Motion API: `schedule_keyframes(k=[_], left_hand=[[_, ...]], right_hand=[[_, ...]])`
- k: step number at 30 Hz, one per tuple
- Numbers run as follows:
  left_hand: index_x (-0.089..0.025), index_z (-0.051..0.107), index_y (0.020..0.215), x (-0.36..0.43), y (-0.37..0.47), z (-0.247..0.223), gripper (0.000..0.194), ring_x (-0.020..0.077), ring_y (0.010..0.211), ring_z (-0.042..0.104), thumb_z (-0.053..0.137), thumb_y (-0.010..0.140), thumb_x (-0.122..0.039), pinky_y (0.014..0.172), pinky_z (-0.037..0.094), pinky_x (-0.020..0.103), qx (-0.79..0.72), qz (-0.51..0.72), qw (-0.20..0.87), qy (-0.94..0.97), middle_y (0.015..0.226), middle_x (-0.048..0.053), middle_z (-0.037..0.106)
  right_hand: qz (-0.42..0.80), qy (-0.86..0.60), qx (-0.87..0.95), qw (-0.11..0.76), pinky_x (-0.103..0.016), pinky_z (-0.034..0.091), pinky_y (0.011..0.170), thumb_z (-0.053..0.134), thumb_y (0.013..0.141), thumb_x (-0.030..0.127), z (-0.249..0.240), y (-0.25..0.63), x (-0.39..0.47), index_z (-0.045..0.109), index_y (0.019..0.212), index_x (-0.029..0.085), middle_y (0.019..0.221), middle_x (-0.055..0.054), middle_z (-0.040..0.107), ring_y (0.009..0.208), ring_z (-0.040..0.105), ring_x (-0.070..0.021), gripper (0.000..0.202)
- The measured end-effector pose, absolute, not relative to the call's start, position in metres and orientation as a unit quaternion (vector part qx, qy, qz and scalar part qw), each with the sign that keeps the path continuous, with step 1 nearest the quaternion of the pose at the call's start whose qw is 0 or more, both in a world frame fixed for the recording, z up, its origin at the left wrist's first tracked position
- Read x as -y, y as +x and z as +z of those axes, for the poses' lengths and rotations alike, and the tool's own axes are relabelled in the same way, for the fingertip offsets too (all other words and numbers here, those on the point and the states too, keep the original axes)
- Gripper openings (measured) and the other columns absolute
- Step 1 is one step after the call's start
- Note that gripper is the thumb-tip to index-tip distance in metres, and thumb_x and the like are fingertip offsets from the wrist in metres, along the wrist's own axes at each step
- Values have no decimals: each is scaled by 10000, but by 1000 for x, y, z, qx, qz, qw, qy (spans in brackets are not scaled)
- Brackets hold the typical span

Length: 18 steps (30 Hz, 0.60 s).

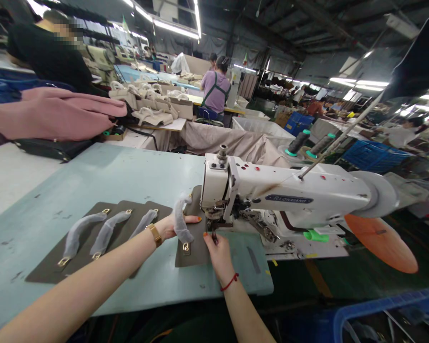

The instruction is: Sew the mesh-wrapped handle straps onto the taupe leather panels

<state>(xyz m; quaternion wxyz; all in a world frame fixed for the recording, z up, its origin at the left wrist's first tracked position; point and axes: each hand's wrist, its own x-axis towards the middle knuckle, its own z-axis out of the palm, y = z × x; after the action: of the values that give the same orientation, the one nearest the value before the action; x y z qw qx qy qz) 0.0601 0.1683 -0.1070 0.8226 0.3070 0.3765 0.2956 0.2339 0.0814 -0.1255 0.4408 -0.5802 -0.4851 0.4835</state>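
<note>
A dark grey-brown bag panel (pixel 197 255) lies partly under the head of a white sewing machine (pixel 289 190). It carries a curved handle (pixel 181 221) wrapped in clear film, with gold buckles at its ends. My left hand (pixel 169 226) rests on the panel, its thumb stretched out toward the needle area; the handle hides part of the fingers. Close to the presser foot, at the panel's right edge, my right hand (pixel 219 252) is closed in a pinch around a small dark item that I cannot make out.
Several similar panels with wrapped handles (pixel 82 233) overlap on the pale blue table (pixel 128 166) at left. Thread cones (pixel 298 143) stand behind the machine. A blue crate (pixel 389 305) is at lower right. Pink cloth (pixel 57 112) lies at far left. Other people sit at benches beyond.
</note>
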Motion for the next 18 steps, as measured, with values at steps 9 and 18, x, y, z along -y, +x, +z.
schedule_keyframes(k=[9, 18], left_hand=[[-108, 651, 1042, -175, 60, -108, 480, 308, 901, 666, 817, 616, -250, 807, 549, 429, -386, 283, 821, 312, 966, 146, 705], [-101, 634, 1066, -178, 60, -111, 495, 278, 872, 675, 814, 620, -221, 843, 539, 419, -377, 293, 823, 308, 975, 137, 706]], right_hand=[[465, -586, 492, 445, -205, 334, 518, 545, 812, 490, -125, 234, -88, 577, 660, 124, 620, -15, 537, 594, 443, -123, 398], [452, -595, 493, 446, -208, 337, 509, 540, 810, 495, -125, 233, -88, 590, 668, 119, 610, -13, 540, 574, 439, -121, 405]])
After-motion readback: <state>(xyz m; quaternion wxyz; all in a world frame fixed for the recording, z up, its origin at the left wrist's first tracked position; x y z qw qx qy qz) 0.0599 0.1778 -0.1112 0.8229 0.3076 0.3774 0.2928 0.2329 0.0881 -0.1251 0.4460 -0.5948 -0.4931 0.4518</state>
